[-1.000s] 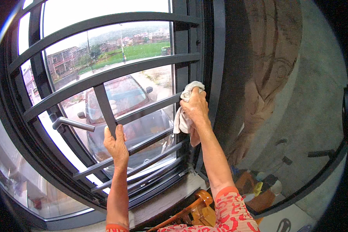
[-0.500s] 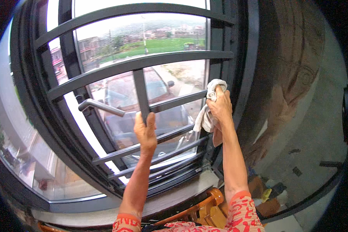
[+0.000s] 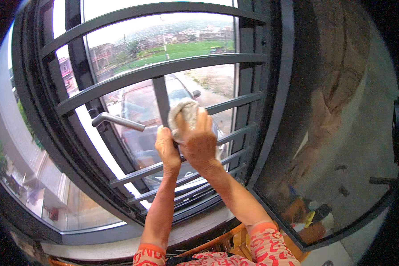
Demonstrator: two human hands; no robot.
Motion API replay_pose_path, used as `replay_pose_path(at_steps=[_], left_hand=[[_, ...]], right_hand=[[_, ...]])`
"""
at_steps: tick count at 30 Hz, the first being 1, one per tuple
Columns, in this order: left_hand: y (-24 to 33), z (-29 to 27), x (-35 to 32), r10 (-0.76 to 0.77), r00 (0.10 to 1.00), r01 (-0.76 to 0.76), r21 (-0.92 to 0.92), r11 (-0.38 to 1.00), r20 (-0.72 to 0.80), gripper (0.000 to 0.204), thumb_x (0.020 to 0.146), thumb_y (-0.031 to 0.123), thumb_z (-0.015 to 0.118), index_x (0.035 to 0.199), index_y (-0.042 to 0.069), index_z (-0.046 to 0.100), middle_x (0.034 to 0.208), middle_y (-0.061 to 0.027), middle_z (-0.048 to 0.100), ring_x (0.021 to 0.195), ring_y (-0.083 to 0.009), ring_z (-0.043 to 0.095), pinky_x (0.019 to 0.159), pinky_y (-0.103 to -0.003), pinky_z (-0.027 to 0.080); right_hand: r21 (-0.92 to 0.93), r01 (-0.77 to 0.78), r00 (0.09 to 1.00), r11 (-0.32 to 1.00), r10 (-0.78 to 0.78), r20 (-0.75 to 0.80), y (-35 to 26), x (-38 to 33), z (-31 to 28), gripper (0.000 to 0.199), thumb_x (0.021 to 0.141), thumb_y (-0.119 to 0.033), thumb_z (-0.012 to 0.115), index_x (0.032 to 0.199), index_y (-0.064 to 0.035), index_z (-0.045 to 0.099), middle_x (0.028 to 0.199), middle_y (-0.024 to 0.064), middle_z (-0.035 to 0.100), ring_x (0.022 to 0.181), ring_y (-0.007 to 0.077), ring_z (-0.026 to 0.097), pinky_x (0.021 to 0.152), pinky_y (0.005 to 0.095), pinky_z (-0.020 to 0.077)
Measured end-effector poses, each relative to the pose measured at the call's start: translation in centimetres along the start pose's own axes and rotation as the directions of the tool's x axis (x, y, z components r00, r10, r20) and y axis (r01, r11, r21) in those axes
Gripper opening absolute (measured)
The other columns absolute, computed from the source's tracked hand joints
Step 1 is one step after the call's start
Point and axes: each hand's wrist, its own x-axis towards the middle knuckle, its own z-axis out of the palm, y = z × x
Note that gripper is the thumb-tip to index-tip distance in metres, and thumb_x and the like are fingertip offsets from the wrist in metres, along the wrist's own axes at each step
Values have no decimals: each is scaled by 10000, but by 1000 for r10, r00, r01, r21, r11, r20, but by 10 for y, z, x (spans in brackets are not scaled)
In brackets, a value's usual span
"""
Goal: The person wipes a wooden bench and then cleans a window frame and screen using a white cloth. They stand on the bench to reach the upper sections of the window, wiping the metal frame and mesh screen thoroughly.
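A dark metal window grille (image 3: 159, 68) with curved horizontal bars and one short upright bar (image 3: 160, 99) fills the view. My left hand (image 3: 167, 148) grips the lower part of that upright bar. My right hand (image 3: 198, 141) is shut on a crumpled white cloth (image 3: 186, 113) and presses it against the grille right beside the upright bar, touching my left hand. A silver window handle (image 3: 117, 120) sticks out just left of my hands.
Through the glass a dark parked car (image 3: 142, 111), a road and green fields show outside. A dark glass panel (image 3: 341, 133) on the right reflects a room with small objects. A wooden chair or stool (image 3: 226, 241) stands below by my arms.
My right hand has carried the cloth leftward from the right end of the bars to the upright bar, next to my left hand. The view has also shifted right.
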Motion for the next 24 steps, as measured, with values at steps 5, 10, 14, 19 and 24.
replay_pose_path(at_steps=[5,10,14,19,24], left_hand=[[18,9,-4,-94,995,89,111,990,35,171,960,217,521,923,52,545,670,52,470,581,-28,419,503,-191,325],[15,13,-4,-83,997,83,107,991,-8,132,937,182,572,919,55,540,687,43,482,583,-29,424,511,-189,338],[16,11,-3,-67,998,67,85,994,0,119,945,167,558,913,55,533,697,40,484,586,-28,420,510,-187,337],[14,10,-4,-64,998,63,80,995,1,113,952,159,545,906,57,528,703,37,475,590,-27,416,513,-185,335],[17,10,-3,-51,999,49,97,994,19,120,955,167,540,918,54,530,706,41,460,593,-30,413,511,-189,336]], right_hand=[[87,37,999,996,-35,-23,23,1,-8,570,648,-117,687,1200,-130,547,1131,247,470,897,363,529,709,431,517],[-2,-31,995,1000,30,-95,79,-4,-1,473,743,-112,613,1209,-66,542,1214,285,425,979,419,498,744,423,525],[-59,-116,984,992,107,-142,126,1,-5,532,681,-58,689,1191,-32,539,1195,249,417,1047,420,488,832,446,488],[-160,-218,973,963,202,-109,174,2,-9,539,692,-46,671,1208,-41,512,1174,224,419,1018,410,482,797,448,512],[-121,-336,939,934,323,-118,207,5,4,523,706,-49,688,1189,-34,487,1141,222,420,1030,405,493,782,466,493]])
